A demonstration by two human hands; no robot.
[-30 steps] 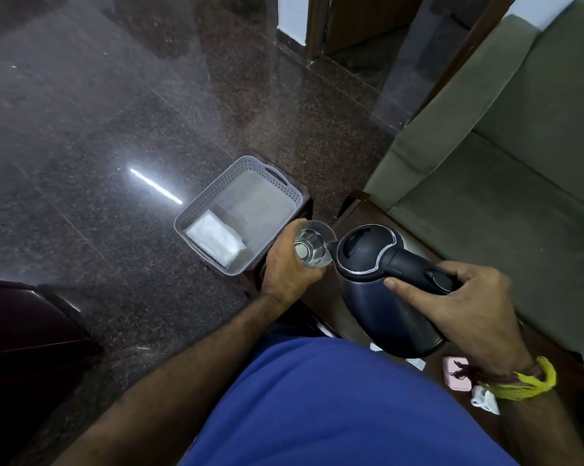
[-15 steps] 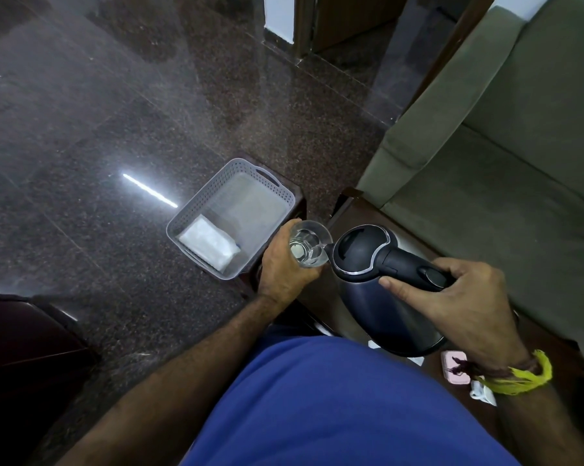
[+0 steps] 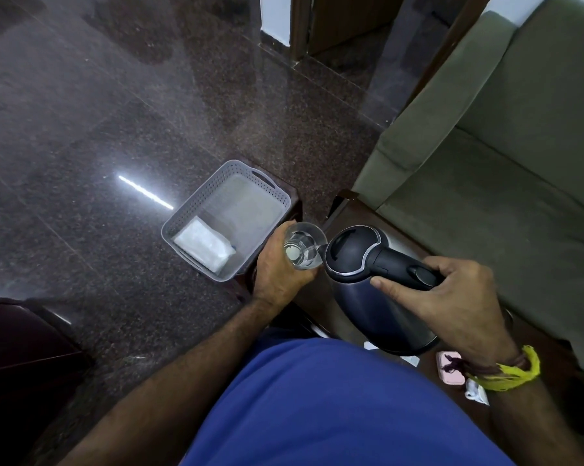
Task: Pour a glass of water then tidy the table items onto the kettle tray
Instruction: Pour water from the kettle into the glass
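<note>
Water is poured from a dark, smooth-bodied kettle (image 3: pixel 368 284), gripped by its handle in the closed right hand (image 3: pixel 452 297), into a clear glass (image 3: pixel 304 245) wrapped in the left hand (image 3: pixel 279 270). The spout is tipped leftward to the glass rim, above a dark table (image 3: pixel 344 213). Just left of the glass, nearer the left hand, a perforated grey plastic tray (image 3: pixel 230 220) is seen, a white packet (image 3: pixel 203 245) inside.

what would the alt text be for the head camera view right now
A person's right hand tips a dark blue electric kettle so its spout meets a clear drinking glass held in the left hand. Behind the glass sits a grey perforated plastic basket holding a white packet; an olive sofa stands to the right.
</note>
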